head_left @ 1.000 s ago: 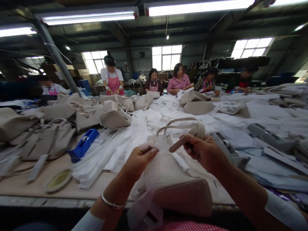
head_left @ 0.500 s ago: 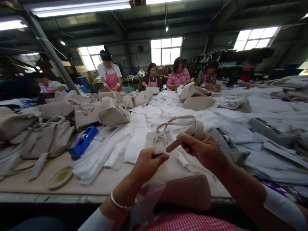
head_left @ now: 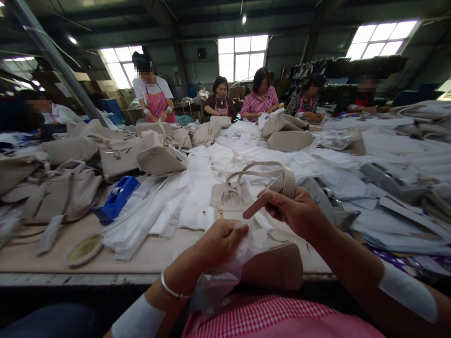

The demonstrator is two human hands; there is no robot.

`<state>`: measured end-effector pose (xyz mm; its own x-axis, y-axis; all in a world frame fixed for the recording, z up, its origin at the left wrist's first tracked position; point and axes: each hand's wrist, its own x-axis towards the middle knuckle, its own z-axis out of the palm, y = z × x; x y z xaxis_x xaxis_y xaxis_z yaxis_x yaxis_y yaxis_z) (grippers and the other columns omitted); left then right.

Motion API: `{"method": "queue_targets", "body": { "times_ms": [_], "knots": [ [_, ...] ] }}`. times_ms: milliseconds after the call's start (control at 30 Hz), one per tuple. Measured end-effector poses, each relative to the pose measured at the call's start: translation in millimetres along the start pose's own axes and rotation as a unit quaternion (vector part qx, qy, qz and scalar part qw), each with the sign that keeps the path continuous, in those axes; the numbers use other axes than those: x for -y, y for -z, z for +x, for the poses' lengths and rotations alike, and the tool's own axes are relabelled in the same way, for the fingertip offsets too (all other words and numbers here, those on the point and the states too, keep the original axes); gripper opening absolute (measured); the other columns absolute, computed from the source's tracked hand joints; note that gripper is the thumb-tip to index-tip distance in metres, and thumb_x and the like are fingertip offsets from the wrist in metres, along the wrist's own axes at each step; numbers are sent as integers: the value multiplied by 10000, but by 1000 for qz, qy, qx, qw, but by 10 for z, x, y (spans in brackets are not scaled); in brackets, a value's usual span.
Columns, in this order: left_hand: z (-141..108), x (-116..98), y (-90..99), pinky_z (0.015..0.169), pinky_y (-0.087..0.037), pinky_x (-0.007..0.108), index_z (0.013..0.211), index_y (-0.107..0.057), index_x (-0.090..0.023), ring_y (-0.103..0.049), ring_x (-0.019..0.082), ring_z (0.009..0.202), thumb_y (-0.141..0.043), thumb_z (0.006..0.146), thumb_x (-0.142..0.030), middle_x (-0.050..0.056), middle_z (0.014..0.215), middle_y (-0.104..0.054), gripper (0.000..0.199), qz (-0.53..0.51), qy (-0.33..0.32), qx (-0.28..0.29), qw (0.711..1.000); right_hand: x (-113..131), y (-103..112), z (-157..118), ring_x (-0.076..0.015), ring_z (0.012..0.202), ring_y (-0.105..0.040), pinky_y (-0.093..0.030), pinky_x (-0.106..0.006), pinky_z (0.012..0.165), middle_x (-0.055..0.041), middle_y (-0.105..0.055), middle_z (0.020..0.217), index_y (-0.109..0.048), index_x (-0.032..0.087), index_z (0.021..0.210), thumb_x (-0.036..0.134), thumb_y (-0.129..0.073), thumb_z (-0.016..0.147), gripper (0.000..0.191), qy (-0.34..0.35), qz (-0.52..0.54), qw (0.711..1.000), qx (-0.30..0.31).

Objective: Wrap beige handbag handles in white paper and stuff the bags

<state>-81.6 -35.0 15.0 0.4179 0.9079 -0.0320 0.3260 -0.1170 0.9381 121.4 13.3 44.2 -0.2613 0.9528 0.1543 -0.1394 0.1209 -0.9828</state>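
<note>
My right hand (head_left: pixel 296 209) is closed around a coiled beige strap (head_left: pixel 287 180), whose flat end points down and left toward my other hand. Between thumb and fingers, my left hand (head_left: pixel 221 241) pinches a thin translucent plastic bag (head_left: pixel 229 272) that hangs down over the table edge. Right under both hands lies a beige handbag (head_left: pixel 273 267) with its base toward me. Its upper part, with handles and small gold fittings, shows behind my hands. The strap's tip and the plastic bag are close together; I cannot tell whether they touch.
A blue tape dispenser (head_left: pixel 116 199) and a round shallow dish (head_left: pixel 83 250) are on the left. Grey tape dispensers (head_left: pixel 327 202) stand on the right. Stacked white sleeves (head_left: pixel 144 216) and several beige handbags (head_left: pixel 66 192) cover the table. Several co-workers (head_left: pixel 260 96) are across it.
My left hand has turned and moved slightly down, with the plastic now draped across its fingers. The right hand still holds the strap. The whole view has tilted down a little.
</note>
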Motion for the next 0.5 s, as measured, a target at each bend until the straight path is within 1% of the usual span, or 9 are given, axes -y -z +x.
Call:
{"method": "queue_targets", "body": {
  "times_ms": [100, 200, 300, 400, 500],
  "knots": [
    [-19, -10, -6, 598, -379, 224, 845, -657, -156, -441, 120, 638, -447, 935, -483, -2, 696, -546, 398, -13, -14, -4, 1000, -10, 10, -6, -89, 443, -416, -278, -225, 408, 18, -510, 509, -682, 139, 751, 412, -702, 822, 283, -10, 4, 1000, 10],
    [-29, 9, 1, 646, -391, 231, 804, -678, -141, -472, 125, 671, -478, 930, -450, 8, 710, -571, 389, -7, -12, 16, 1000, -43, 23, -9, -90, 443, -416, -274, -228, 406, 13, -518, 515, -693, 134, 765, 415, -708, 817, 286, -16, 4, 1000, 16],
    [-30, 45, 15, 601, -359, 226, 750, -662, -132, -435, 112, 629, -503, 918, -431, -9, 664, -527, 378, -20, 3, 21, 1000, -58, 28, -8, -92, 445, -427, -281, -226, 406, 15, -519, 517, -697, 135, 776, 402, -716, 813, 270, -18, 21, 999, 21],
    [-27, 70, 28, 543, -298, 219, 669, -595, -137, -360, 93, 584, -528, 901, -428, -38, 609, -438, 378, -39, 18, 27, 999, -37, 23, -12, -94, 459, -443, -281, -220, 403, 16, -519, 525, -700, 134, 794, 383, -722, 813, 250, -18, 51, 998, 30],
    [-25, 89, 35, 524, -257, 222, 637, -552, -141, -321, 86, 572, -544, 889, -444, -48, 597, -387, 393, -40, 31, 27, 998, -14, 17, -30, -90, 461, -442, -281, -218, 406, 16, -522, 532, -700, 131, 810, 367, -718, 819, 237, -15, 55, 998, 35]
  ]
}}
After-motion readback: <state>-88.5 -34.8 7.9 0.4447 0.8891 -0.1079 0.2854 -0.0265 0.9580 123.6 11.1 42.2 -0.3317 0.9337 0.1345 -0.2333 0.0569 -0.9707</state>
